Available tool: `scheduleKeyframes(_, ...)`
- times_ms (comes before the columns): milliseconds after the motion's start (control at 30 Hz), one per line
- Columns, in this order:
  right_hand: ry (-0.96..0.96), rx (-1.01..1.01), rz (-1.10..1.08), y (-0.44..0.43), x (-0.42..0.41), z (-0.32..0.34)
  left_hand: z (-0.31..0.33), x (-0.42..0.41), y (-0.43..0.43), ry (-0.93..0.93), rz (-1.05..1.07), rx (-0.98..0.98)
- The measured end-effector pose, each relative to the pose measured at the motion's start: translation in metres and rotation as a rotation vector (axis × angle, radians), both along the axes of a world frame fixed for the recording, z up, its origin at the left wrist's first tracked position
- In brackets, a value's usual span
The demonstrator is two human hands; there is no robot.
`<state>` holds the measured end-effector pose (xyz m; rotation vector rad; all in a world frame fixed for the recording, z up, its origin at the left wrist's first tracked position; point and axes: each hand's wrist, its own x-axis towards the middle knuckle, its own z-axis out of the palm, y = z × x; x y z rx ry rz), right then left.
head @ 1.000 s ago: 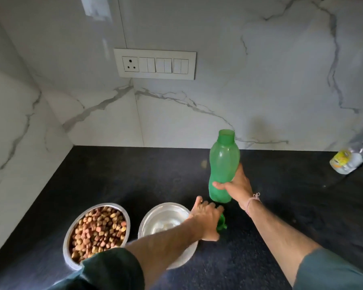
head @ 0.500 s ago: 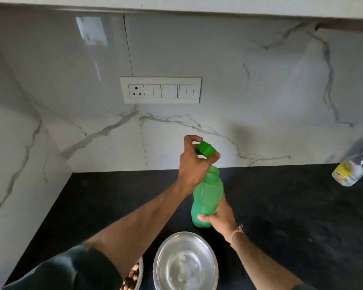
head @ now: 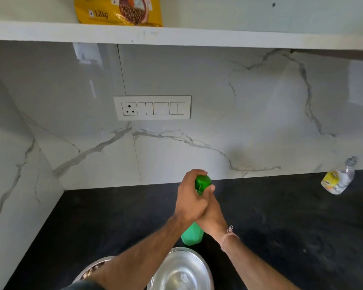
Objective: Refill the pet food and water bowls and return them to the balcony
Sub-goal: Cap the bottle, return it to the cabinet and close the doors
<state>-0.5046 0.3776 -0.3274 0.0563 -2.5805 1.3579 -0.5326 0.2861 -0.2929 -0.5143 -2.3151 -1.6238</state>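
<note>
**Both grips on the green bottle**

The bottle point(head: 192, 235) stands near upright in the middle of the desk point(head: 113, 216), its base low behind the water bowl point(head: 176, 266); I cannot tell whether the base touches the desk. My left grip point(head: 190, 197) is curled round the cap point(head: 203, 182) at the top, thumb and fingers closed on it. My right grip point(head: 213, 214) wraps the bottle's body just under the left, the two touching. A thread band point(head: 228, 233) sits on my right wrist.

The steel water bowl lies nearest me at the bottom edge. The food bowl point(head: 99, 261) is just left of it, mostly hidden under my left forearm, with some kibble showing.

Farther off, a clear bottle point(head: 336, 180) leans by the marble wall at the right. A switch plate point(head: 152, 107) is set in that wall, and a yellow bag point(head: 117, 11) stands on the shelf point(head: 197, 37) above.
</note>
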Motion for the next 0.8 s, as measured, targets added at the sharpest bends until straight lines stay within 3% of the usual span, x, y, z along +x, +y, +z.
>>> scheduleKeyframes(33,0.002,0.018,0.011,-0.002,-0.003,0.002,-0.003,0.002,-0.003,0.022,0.013,-0.015)
scheduleKeyframes(133,-0.073,-0.260,0.009,-0.007,-0.003,0.010,-0.011,0.007,-0.009,0.035,0.021,-0.056)
scheduleKeyframes(267,0.072,-0.335,0.041,-0.007,-0.001,0.003,-0.023,0.016,-0.007,-0.042,0.020,-0.074)
scheduleKeyframes(333,0.047,-0.361,0.065,-0.007,-0.001,0.008,-0.024,0.015,-0.008,-0.049,0.007,-0.088)
scheduleKeyframes(533,0.007,-0.202,0.043,0.001,-0.007,-0.006,-0.026,0.006,-0.037,-0.067,-0.093,0.073)
scheduleKeyframes(667,-0.051,-0.157,-0.028,0.005,-0.016,-0.029,-0.021,0.010,-0.043,-0.086,0.206,0.236)
scheduleKeyframes(733,-0.047,-0.124,-0.039,0.006,-0.017,-0.029,0.000,0.013,-0.039,-0.058,0.286,0.147)
scheduleKeyframes(800,-0.040,-0.124,-0.007,0.005,-0.016,-0.022,0.020,0.011,-0.030,-0.036,0.174,-0.213)
